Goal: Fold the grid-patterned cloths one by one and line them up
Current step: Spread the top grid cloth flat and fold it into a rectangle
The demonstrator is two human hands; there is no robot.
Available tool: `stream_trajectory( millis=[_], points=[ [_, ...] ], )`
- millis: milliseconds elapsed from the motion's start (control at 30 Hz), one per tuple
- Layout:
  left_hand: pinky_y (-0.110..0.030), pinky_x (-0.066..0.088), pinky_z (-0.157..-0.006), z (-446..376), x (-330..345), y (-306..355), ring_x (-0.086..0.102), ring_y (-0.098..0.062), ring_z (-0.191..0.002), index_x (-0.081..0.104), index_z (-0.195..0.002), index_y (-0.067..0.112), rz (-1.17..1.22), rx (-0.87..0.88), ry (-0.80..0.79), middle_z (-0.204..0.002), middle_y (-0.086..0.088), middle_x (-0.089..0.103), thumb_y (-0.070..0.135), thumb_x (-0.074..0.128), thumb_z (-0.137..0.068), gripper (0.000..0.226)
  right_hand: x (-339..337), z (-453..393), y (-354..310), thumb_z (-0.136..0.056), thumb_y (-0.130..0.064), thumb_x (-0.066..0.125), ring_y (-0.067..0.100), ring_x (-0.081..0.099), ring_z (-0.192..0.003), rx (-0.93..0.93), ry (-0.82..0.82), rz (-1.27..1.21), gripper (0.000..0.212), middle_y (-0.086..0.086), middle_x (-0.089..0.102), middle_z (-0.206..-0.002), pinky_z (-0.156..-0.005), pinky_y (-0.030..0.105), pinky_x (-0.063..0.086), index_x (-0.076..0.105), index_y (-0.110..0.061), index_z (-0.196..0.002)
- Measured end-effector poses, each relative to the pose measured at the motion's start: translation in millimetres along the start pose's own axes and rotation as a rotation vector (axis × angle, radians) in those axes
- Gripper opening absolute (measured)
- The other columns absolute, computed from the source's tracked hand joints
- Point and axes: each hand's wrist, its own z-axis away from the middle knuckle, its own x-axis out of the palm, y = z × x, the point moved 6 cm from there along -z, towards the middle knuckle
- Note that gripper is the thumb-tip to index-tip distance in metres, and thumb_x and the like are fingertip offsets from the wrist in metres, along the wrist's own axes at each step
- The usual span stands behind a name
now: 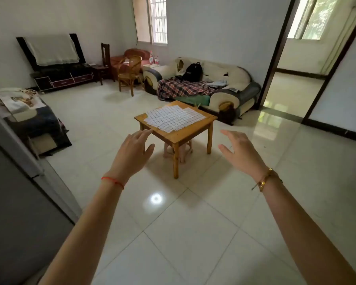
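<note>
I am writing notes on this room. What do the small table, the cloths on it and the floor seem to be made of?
Table: likely wood with a glossy varnish; orange-brown tone, grain-like streaks and shine on top.
Cloths: white with a dark grid, lying flat and overlapping; probably thin fabric, though from here they could pass for paper.
Floor: large glazed tiles, probably ceramic; pale, with visible joints and mirror-like reflections.

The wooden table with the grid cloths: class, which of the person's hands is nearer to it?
Left. The left hand reaches to just short of the wooden table's near-left edge; the right hand hovers farther off, beyond its right corner. Neither touches it.
</note>
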Motion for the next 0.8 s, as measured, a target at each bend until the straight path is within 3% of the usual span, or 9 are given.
stream_trajectory(
  millis=[300,433,800],
  points=[
    [-0.042,0.037,-0.110,8,11,1,0.047,-0.027,-0.130,0.044,-0.142,0.010,-0.007,-0.041,0.000,-0.139,-0.011,0.053,0.026,0.053,-0.097,0.049,10,0,19,-0.093,-0.033,0.055,0.019,0.039,-0.132,0.006,-0.011,-0.007,0.053,0.007,0.050,-0.137,-0.104,0.036,0.041,0.040,-0.015,-0.141],
    [-0.048,0.037,-0.110,11,16,-2,0.045,-0.027,-0.131,0.043,-0.143,0.011,-0.020,-0.065,-0.007,-0.140,-0.010,0.052,0.028,0.051,-0.097,0.049,20,-5,23,-0.093,-0.033,0.054,0.019,0.038,-0.133,-0.021,-0.024,-0.028,0.054,0.007,0.050,-0.138,-0.103,0.035,0.040,0.040,-0.015,-0.141],
    [-0.047,0.033,-0.113,-5,51,-36,0.043,-0.026,-0.134,0.039,-0.145,0.015,-0.040,-0.130,-0.040,-0.142,-0.008,0.050,0.032,0.048,-0.099,0.050,70,-45,28,-0.093,-0.032,0.055,0.018,0.036,-0.134,-0.061,-0.100,-0.102,0.052,0.005,0.048,-0.140,-0.103,0.030,0.037,0.039,-0.017,-0.141]
  ],
)
